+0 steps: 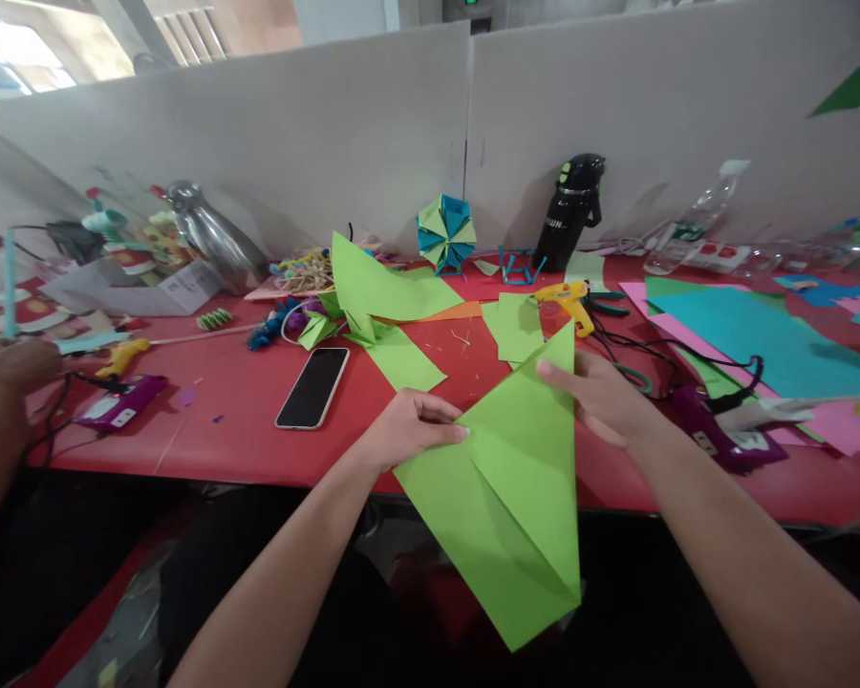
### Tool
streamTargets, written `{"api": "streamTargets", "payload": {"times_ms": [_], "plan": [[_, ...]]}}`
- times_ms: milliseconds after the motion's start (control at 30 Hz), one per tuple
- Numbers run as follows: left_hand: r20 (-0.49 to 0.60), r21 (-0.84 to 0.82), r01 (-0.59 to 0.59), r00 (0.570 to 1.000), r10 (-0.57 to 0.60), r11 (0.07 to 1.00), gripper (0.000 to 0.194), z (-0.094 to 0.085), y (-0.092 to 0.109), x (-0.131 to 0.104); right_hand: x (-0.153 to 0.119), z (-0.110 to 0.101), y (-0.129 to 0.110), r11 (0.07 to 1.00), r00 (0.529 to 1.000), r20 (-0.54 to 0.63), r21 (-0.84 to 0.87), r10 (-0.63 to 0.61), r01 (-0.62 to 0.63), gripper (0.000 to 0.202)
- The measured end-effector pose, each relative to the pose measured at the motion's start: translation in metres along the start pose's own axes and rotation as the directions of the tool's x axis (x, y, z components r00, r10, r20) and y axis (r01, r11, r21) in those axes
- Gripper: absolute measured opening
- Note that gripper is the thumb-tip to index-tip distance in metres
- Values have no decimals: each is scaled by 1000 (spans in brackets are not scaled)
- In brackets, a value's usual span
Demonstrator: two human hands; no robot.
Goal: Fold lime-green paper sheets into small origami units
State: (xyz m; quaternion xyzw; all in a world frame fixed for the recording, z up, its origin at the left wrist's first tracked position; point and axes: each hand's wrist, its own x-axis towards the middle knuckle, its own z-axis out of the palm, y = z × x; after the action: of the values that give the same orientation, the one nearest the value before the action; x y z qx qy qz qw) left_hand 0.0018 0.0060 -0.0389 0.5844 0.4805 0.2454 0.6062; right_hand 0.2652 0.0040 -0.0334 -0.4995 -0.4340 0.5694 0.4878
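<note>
A large sheet of light green paper (502, 497), partly folded over on itself, hangs over the front edge of the red table. My left hand (419, 430) pinches its upper left edge, thumb on top. Near the pointed upper right corner, my right hand (598, 392) grips the same sheet between thumb and fingers. Behind the sheet lie more green paper pieces (405, 358) and a curled green sheet (387, 287). A phone (312, 387) with a dark screen rests left of my left hand. Just beyond my right hand is a yellow glue gun (568, 301).
Purple power strips (731, 435) (121, 401) sit at both sides with cables. A black bottle (569, 215), a blue-green paper ball (446, 234) and a steel flask (215, 234) stand behind. Coloured sheets (745, 334) lie right. Another person's hand (14, 368) is at far left.
</note>
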Motion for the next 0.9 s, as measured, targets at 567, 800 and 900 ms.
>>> {"api": "streamTargets", "payload": {"times_ms": [567,800,900], "plan": [[19,36,1,1000,-1,999,24,-1,-5,-3,22,-46,-4,973,910,-388,108,-148,205,23],[-116,-38,12,993,-16,999,31,-3,-8,4,1,-9,1,998,982,179,-15,60,-58,36],[-101,-42,16,995,-20,999,31,-2,-7,3,-3,4,7,997,985,157,-31,68,-64,38]]}}
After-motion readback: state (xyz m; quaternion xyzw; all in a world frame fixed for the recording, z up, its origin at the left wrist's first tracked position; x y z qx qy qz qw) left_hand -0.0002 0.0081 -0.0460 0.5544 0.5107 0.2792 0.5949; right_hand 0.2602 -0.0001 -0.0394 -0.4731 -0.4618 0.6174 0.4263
